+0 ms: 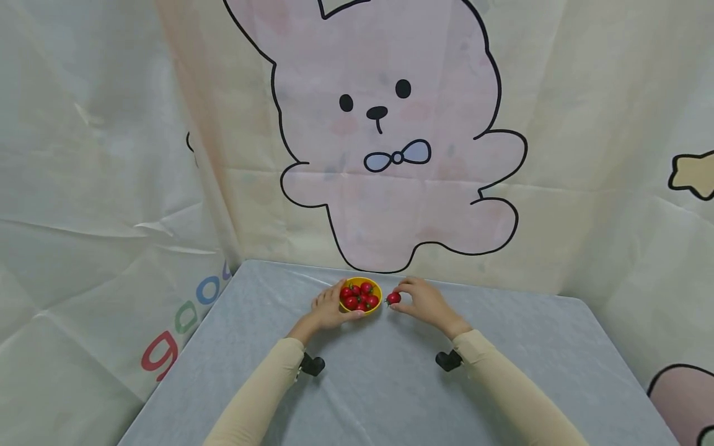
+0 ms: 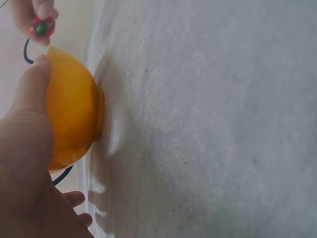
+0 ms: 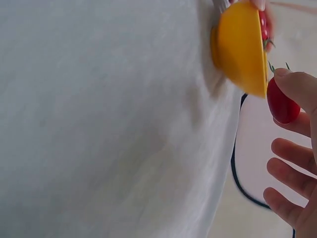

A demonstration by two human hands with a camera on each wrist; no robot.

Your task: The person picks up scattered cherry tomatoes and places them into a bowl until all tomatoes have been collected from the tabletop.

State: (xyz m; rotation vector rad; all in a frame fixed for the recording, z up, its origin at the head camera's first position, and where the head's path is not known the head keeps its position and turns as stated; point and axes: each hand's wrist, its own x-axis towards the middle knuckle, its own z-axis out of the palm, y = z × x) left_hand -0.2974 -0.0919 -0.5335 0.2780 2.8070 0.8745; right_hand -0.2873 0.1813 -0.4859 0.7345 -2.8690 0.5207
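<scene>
A small yellow bowl (image 2: 74,109) stands upright near the table's far edge, filled with several red cherry tomatoes (image 1: 359,297) with green stems. My left hand (image 1: 329,310) grips the bowl from its left side, the thumb at the near rim and the fingers around the far side. Just right of the rim, my right hand (image 1: 428,305) pinches one cherry tomato (image 3: 284,101) between thumb and index finger. Its green stem points toward the bowl, and the other fingers are spread loosely. In the left wrist view, that tomato appears above the bowl's rim.
A pale grey cloth covers the table (image 1: 385,384). Behind it hangs a cream curtain (image 1: 558,235) with a large pink cartoon animal. Another curtain with coloured letters lines the left side. Each wrist wears a black device (image 1: 312,364).
</scene>
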